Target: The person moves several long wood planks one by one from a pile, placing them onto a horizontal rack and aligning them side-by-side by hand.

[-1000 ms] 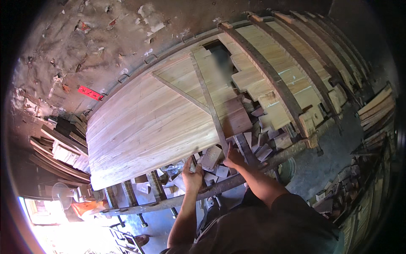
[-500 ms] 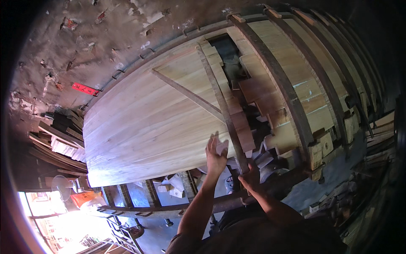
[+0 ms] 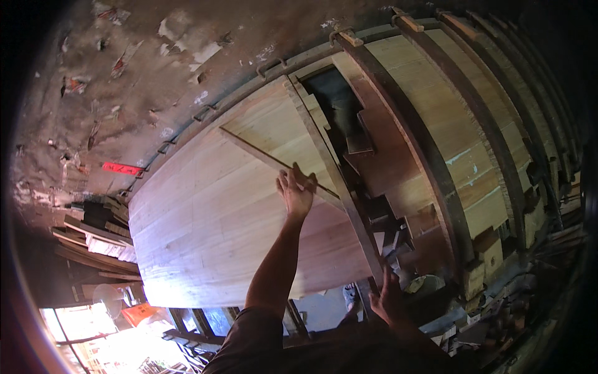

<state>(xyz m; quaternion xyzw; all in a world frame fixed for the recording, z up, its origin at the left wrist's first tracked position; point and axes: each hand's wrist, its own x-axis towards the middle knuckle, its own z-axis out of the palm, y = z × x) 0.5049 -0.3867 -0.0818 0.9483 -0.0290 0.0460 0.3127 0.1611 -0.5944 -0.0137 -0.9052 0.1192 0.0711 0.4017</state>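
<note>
Rough, stained plaster wall (image 3: pixel 156 68) with peeling patches fills the upper left, and a small red strip (image 3: pixel 122 168) lies against it. Below it, a large glued-up panel (image 3: pixel 218 230) of pale, smooth wooden boards spreads across the middle, its long seams running side by side and its surface clean and light. A thin wooden strip (image 3: pixel 268 163) crosses the panel at a slant, and a longer narrow batten (image 3: pixel 333 181) runs along the panel's right edge. Dark, heavy clamp bars (image 3: pixel 430 156) arch over further pale board panels (image 3: pixel 461 118) on the right, with small wooden blocks (image 3: pixel 489 255) near their lower ends. Stacked offcuts (image 3: pixel 93 237) sit at the left, in shadow.

The left hand (image 3: pixel 296 192) reaches up with the arm stretched out; its fingers (image 3: pixel 285 184) are spread and lie flat against the panel, right where the slanted strip meets the batten, gripping nothing that can be made out. The right hand (image 3: pixel 387 300) is lower, at the near end of the batten, its fingers loosely curled beside the wood; whether they clasp the batten cannot be told in the dim light.
</note>
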